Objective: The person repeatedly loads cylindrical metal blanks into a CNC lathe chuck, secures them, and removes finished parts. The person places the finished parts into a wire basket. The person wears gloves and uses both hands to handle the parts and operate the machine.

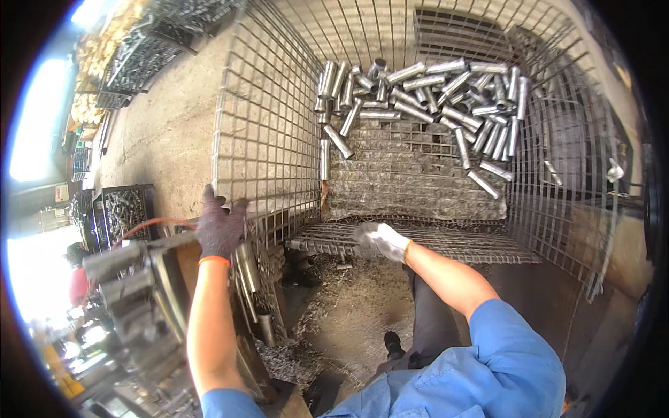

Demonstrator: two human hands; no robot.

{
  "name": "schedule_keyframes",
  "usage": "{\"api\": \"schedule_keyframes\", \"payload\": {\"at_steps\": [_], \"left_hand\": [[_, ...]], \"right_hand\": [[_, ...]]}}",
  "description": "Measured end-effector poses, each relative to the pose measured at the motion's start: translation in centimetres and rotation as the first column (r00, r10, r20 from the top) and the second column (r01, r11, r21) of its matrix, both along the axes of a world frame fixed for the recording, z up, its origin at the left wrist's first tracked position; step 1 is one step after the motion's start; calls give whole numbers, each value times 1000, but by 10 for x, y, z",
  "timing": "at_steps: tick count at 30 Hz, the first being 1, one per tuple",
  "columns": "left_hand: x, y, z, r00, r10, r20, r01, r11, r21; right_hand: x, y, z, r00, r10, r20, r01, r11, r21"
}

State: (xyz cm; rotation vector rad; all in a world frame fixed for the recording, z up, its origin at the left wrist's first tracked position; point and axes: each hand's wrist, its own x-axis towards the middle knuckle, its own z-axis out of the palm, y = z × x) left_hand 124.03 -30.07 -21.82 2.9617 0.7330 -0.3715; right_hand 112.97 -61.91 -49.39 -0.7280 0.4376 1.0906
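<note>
My left hand point(221, 228), in a dark grey glove, has its fingers spread and nothing shows in them. It is beside the left wall of a wire mesh cage point(268, 118), above several metal tubes point(247, 270) that lie close to a machine. In a white and grey glove, my right hand point(383, 242) hovers over or touches the mesh front panel point(446, 247) of the cage; I cannot tell which. Its fingers are blurred. Many short shiny metal tubes point(418, 94) lie loosely piled toward the cage's far side, a few nearer the middle.
A blurred grey machine point(132, 285) with an orange hose point(157, 221) stands at my left. Metal chips point(334, 306) litter the floor by my shoe point(394, 343). Bins of metal parts point(125, 209) stand farther left. Another person in red point(78, 284) is at the far left.
</note>
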Motion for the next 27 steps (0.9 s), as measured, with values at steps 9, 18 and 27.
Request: {"api": "schedule_keyframes", "payload": {"at_steps": [9,18,27], "left_hand": [[28,45,-28,959,104,263,-34,965,-260],[18,53,-8,911,405,78,-359,871,-335],[-16,107,29,628,669,-397,-776,496,-390]], "right_hand": [[164,158,-273,836,-288,-467,254,958,-135],[205,217,-335,420,-747,-516,628,649,-429],[272,108,-361,717,-597,-358,520,802,-295]]}}
